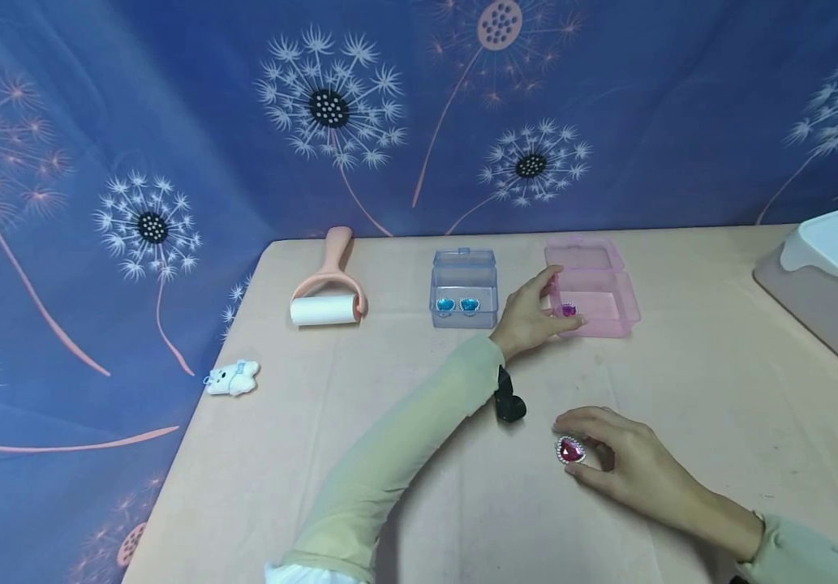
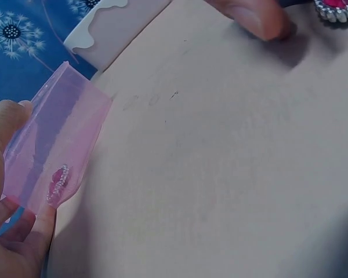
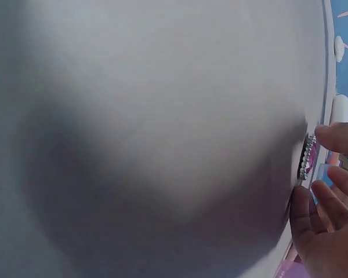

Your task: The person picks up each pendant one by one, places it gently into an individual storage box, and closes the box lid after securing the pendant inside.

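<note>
My left hand (image 1: 531,316) grips the left side of an open pink clear plastic box (image 1: 601,312), thumb at its front edge and fingers along the side. Inside, near the thumb, sits a pink gem with a silvery rim (image 2: 58,184). My right hand (image 1: 633,462) is lower and nearer, over the tabletop. Between its thumb and index finger it pinches a heart-shaped pink gem (image 1: 570,450) edged with clear beads; the right wrist view shows this gem (image 3: 308,157) edge-on between the fingertips.
Left of the pink box stands an open blue clear box (image 1: 465,320) with two blue gems (image 1: 457,305). Farther left lie a lint roller (image 1: 324,310) and a small white plush figure (image 1: 232,379). A white-and-beige slotted box (image 1: 827,276) is at the right; a blue dandelion-print cloth (image 1: 419,122) hangs behind.
</note>
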`<state>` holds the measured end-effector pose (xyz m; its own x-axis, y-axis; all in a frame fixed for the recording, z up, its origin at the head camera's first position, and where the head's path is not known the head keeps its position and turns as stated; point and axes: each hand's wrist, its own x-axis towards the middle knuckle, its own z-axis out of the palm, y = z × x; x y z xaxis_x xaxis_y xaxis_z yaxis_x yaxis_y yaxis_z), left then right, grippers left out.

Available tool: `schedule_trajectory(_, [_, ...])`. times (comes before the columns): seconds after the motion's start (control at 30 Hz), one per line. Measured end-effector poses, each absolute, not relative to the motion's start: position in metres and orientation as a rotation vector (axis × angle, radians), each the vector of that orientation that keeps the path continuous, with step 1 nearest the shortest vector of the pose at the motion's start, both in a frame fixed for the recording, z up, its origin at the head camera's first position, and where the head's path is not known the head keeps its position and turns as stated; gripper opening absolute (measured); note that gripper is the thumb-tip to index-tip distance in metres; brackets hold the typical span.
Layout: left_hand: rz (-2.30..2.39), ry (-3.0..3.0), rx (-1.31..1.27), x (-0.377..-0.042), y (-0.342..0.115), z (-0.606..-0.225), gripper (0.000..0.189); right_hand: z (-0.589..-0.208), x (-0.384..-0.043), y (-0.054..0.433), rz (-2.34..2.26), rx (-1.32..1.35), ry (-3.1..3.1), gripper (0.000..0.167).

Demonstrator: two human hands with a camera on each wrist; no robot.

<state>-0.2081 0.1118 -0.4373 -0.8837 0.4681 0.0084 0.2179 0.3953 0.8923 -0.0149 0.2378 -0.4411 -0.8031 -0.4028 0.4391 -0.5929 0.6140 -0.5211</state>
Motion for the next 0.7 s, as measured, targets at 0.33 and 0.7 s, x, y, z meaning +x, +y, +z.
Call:
schedule_trajectory(0.33, [1.494,2.400,0.601,-0.2073,0.1115,-0.4379,0.085,-0.4495,-0.0117,0.2365,0.932,0.822,-2.540,0.044])
schedule_trajectory(0.7, [1.521,2.374,0.585,-0.2069,0.1126,-0.4379,0.085,-0.4477,-0.0132,0.2351,0.937,0.827,-2.554,0.038])
